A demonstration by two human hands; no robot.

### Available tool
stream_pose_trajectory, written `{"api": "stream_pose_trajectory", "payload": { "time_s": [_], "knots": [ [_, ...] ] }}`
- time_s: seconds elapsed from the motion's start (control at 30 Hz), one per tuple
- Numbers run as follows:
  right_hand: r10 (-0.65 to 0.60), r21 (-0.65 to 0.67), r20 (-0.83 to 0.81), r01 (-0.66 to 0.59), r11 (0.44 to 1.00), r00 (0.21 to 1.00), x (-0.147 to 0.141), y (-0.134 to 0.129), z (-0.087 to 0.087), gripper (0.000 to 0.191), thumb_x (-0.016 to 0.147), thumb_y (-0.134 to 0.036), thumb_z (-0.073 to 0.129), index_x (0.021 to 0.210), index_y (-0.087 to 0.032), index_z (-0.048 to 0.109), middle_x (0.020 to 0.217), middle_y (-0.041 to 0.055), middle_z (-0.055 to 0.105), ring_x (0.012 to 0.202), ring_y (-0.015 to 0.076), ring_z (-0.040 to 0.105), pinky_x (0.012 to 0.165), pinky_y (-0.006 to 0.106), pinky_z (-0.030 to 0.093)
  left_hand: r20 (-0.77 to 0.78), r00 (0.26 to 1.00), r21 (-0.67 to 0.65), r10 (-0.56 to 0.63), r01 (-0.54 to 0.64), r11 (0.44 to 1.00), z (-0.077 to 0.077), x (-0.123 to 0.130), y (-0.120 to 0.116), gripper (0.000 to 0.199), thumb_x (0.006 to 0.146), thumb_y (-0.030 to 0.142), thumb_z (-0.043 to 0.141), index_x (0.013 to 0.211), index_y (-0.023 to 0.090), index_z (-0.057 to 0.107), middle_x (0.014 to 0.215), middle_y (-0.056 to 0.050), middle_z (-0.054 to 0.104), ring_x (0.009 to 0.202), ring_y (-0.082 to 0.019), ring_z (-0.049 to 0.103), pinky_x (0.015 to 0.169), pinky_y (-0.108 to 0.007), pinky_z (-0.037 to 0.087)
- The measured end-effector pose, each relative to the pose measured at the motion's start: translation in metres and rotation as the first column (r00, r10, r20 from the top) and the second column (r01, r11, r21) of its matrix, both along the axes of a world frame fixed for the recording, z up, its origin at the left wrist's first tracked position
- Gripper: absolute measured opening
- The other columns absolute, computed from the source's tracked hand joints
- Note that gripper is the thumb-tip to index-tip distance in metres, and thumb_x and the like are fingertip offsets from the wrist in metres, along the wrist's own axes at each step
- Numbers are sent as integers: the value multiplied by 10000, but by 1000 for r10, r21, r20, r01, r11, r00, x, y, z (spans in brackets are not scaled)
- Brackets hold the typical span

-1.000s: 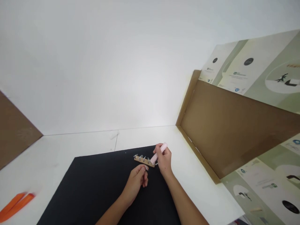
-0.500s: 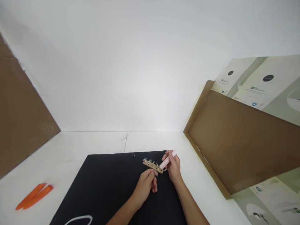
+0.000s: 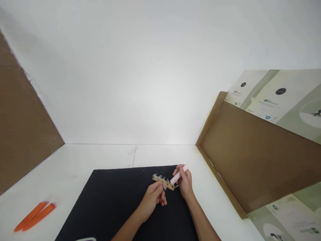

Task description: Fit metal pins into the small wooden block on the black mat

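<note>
A short wooden strip [image 3: 170, 187] with several small metal and clear pieces along it lies slanted near the far right part of the black mat [image 3: 112, 197]. My right hand [image 3: 185, 180] is closed round a pale pink stick [image 3: 179, 174], its lower end against or just above the strip's right end. A thin metal piece [image 3: 176, 186] shows between the strip and that hand. At the strip's near edge, the fingers of my left hand [image 3: 153, 197] are pinched together. By their tips is a small greyish piece [image 3: 164, 187], too small to name.
Two orange pieces [image 3: 36, 216] lie side by side on the white table [image 3: 72, 170] at the left. A white cord [image 3: 86, 239] just shows at the bottom edge. Cardboard panels stand at the left [image 3: 27, 127] and right [image 3: 255, 160], before a white wall [image 3: 140, 73].
The view has tilted, so the whole scene sits slightly lower and less of the white cord shows. My left fingertips have shifted a little left along the strip. My right hand keeps the pink stick.
</note>
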State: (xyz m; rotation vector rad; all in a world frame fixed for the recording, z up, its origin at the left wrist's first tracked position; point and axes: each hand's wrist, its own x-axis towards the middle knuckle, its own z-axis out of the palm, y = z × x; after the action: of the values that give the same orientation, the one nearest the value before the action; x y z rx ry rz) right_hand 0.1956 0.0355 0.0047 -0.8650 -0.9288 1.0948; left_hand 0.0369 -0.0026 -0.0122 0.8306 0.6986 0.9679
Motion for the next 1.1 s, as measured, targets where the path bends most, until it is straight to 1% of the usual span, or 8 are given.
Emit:
{"api": "stream_pose_trajectory", "payload": {
  "time_s": [0.17,0.33,0.4,0.53,0.63,0.83,1.03,1.1],
  "knots": [
    [98,1,12,-98,995,995,-12,4,7,301,856,-476,628,875,-185,551,648,-24,619,417,70,457,369,169,349,29,999,-13,-29,29,999,3,-5,1,459,735,590,682,786,154,550,475,64,490,420,-107,537,457,-218,347],
    [192,11,77,-194,981,978,-28,20,24,317,856,-480,626,836,-177,536,624,-29,611,386,61,454,346,161,337,98,992,-34,-74,78,996,4,-10,3,417,739,533,714,776,152,550,472,64,474,412,-110,516,449,-227,327],
    [238,16,98,-240,971,966,-34,28,32,312,849,-467,640,818,-172,544,630,-20,623,385,64,472,348,165,351,126,988,-43,-90,96,994,6,-14,6,399,740,506,727,767,151,548,483,61,470,418,-109,509,447,-229,316],
    [352,6,158,-357,934,923,-43,39,48,290,826,-433,676,811,-166,563,674,6,661,417,88,541,373,184,409,151,987,-50,-61,70,996,10,-23,13,379,755,481,727,760,158,529,513,65,455,418,-87,462,454,-229,292],
    [410,-13,188,-416,909,892,-45,41,56,283,810,-423,694,818,-171,565,691,10,673,441,100,570,392,196,435,163,986,-60,-32,42,997,9,-28,19,371,760,472,728,775,153,538,510,66,454,418,-82,446,458,-229,273],
    [475,-66,263,-475,878,840,-35,37,63,273,802,-399,709,815,-163,572,680,12,678,440,93,569,419,201,446,179,984,-80,3,11,997,5,-31,28,367,785,474,713,787,133,578,554,26,536,467,-84,470,483,-231,294],
    [443,-85,271,-437,895,855,-28,40,71,273,796,-394,716,835,-169,568,695,9,679,454,96,578,424,204,451,186,983,-105,0,20,994,8,-31,31,341,806,443,703,794,117,606,528,21,537,447,-77,445,470,-229,266],
    [457,-109,287,-445,889,842,-28,40,74,274,793,-398,717,828,-167,574,671,5,670,458,97,575,433,207,454,190,982,-117,-3,25,993,9,-31,30,328,806,428,708,792,117,607,522,19,538,445,-79,449,471,-230,263]
  ]
}}
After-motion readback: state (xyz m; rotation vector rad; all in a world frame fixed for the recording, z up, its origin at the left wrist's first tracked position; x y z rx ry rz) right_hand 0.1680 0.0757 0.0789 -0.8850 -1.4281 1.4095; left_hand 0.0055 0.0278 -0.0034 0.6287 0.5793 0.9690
